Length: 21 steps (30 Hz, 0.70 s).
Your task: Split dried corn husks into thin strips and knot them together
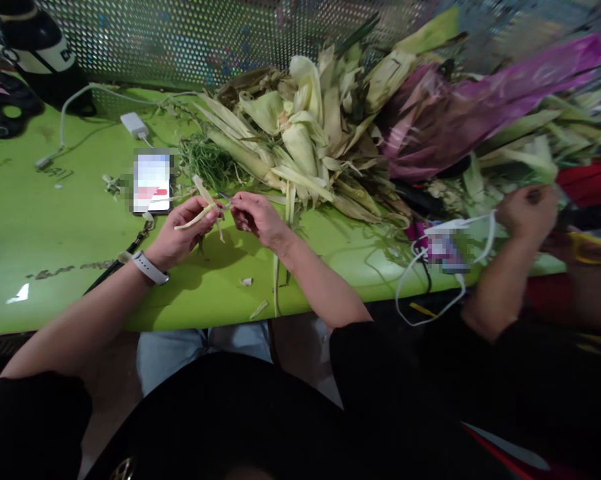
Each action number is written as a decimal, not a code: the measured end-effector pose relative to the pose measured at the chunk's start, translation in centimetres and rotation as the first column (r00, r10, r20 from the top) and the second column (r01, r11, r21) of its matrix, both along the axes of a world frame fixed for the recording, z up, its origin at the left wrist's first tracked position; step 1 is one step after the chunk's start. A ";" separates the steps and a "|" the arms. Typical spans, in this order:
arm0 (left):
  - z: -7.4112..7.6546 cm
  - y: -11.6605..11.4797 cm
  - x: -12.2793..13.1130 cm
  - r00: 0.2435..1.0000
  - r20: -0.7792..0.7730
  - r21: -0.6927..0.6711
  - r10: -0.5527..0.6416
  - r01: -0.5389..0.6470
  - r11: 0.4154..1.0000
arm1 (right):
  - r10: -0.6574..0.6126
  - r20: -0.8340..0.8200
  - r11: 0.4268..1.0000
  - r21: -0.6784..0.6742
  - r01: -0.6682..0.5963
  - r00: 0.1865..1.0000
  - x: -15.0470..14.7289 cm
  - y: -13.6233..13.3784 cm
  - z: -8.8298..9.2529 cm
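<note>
My left hand [193,223] pinches pale strips [196,219] between thumb and fingers, above the green table [70,267]; my right hand [254,217], fingertips drawn together just beside them, pinches a slim pointed thing [224,196], its kind unclear. The husk heap [300,147] lies beyond; the phone [152,187] sits near my left.

Left of frame centre, the left hand [186,228] holds pale husk strips [204,191] beside the right hand [255,217], with a lit phone [151,183] farther left and a husk heap [300,143] at upper centre.
</note>
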<state>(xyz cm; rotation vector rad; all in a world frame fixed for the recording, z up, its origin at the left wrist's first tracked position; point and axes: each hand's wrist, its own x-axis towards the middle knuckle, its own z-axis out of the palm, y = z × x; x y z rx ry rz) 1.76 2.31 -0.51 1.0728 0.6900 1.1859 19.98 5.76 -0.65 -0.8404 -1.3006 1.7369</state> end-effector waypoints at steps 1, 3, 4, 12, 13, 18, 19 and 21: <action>0.1 -0.1 0.0 1.000 0.003 0.004 -0.018 0.018 1.000 | 0.001 0.010 1.000 0.011 -0.001 1.000 0.1 0.1 -0.1; 0.2 0.0 -0.1 0.999 -0.007 0.034 -0.047 0.047 0.998 | -0.035 0.044 0.998 0.048 0.033 0.998 0.3 0.4 -0.1; 0.2 0.0 -0.1 0.999 -0.023 0.059 -0.047 0.049 0.997 | -0.089 0.065 0.993 0.079 0.084 0.994 0.3 0.5 -0.1; -0.6 0.8 -0.3 0.961 -0.172 0.255 0.217 -0.169 0.952 | -0.121 0.271 0.979 0.190 0.071 0.955 0.0 -1.7 2.1; -0.7 0.8 -0.4 0.962 -0.178 0.272 0.208 -0.155 0.950 | 0.018 0.286 0.992 0.113 -0.052 0.958 -0.2 -2.1 2.2; -1.2 0.8 -0.9 0.974 -0.178 0.241 0.143 -0.098 0.966 | 0.054 0.241 0.976 0.194 -0.102 0.969 -1.0 -2.5 1.1; -1.2 0.7 -0.9 0.970 -0.197 0.221 0.144 -0.099 0.970 | 0.025 0.288 0.960 0.260 -0.103 0.957 -1.1 -2.4 0.8; -0.9 0.5 -0.8 0.945 -0.283 0.197 0.163 -0.109 0.974 | -0.055 0.421 0.907 0.401 -0.131 0.906 -1.2 -2.5 0.2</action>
